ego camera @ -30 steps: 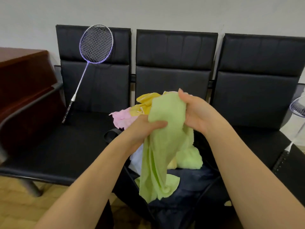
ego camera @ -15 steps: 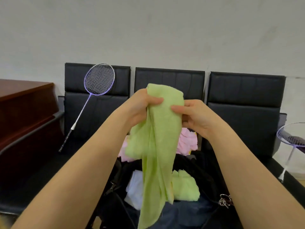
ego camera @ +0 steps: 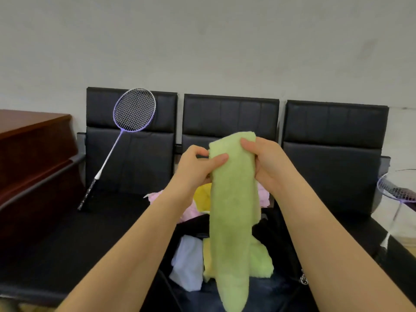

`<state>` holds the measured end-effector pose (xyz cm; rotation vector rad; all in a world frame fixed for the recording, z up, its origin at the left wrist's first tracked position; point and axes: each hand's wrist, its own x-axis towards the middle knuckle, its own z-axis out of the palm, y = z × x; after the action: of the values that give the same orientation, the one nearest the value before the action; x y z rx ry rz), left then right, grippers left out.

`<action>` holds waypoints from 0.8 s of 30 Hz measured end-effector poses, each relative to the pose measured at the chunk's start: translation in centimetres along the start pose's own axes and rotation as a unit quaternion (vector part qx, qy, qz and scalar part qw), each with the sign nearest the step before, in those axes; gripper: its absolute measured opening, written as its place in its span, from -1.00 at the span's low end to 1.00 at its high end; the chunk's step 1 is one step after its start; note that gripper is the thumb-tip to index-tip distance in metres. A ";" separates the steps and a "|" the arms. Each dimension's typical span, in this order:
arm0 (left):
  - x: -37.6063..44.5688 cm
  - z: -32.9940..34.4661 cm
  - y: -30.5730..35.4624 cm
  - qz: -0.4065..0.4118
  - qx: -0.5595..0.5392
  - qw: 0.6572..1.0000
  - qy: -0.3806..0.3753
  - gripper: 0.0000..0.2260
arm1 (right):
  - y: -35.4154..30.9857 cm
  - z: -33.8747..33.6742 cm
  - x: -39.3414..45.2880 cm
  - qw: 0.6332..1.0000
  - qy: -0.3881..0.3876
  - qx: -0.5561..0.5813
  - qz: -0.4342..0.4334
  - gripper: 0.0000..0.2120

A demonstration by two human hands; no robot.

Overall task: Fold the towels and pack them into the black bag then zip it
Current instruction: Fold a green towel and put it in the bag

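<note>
A light green towel hangs in a long narrow strip in front of me. My left hand pinches its upper left edge and my right hand grips its upper right edge, both held up at chest height. Below it the black bag lies open on the middle seat, with a white towel and another green towel inside. Pink towels and a yellow towel lie behind the bag, partly hidden by my arms.
Three black chairs stand joined in a row against the wall. A purple badminton racket leans on the left chair. A second racket shows at the right edge. A brown wooden desk stands at the left.
My hands have lifted the green towel higher and drawn its top edge apart, so it now hangs as a flatter, straighter strip. The camera has tilted up.
</note>
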<state>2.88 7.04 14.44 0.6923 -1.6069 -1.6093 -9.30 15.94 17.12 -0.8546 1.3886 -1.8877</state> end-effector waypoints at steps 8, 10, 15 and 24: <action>-0.1 1.0 -2.0 0.010 0.017 1.000 -0.012 -0.81 | 2.0 -1.9 -0.1 0.998 0.014 0.048 0.037 -0.76; 0.0 1.2 -1.8 0.024 0.010 1.000 -0.002 -0.78 | 2.3 -2.4 -0.1 0.999 0.013 0.014 0.040 -0.78; 0.5 1.1 -2.2 0.073 0.063 0.993 0.065 -0.79 | 3.0 -2.3 -0.7 0.980 0.009 -0.198 0.033 -0.49; -1.5 -0.9 -1.8 0.094 0.072 0.987 -0.113 -0.57 | 2.9 -1.6 -0.8 0.999 0.009 -0.047 -0.019 -0.72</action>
<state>4.24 7.55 12.40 0.4259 -1.9058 -1.4859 -9.78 16.71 13.88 -0.9187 1.4914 -1.8756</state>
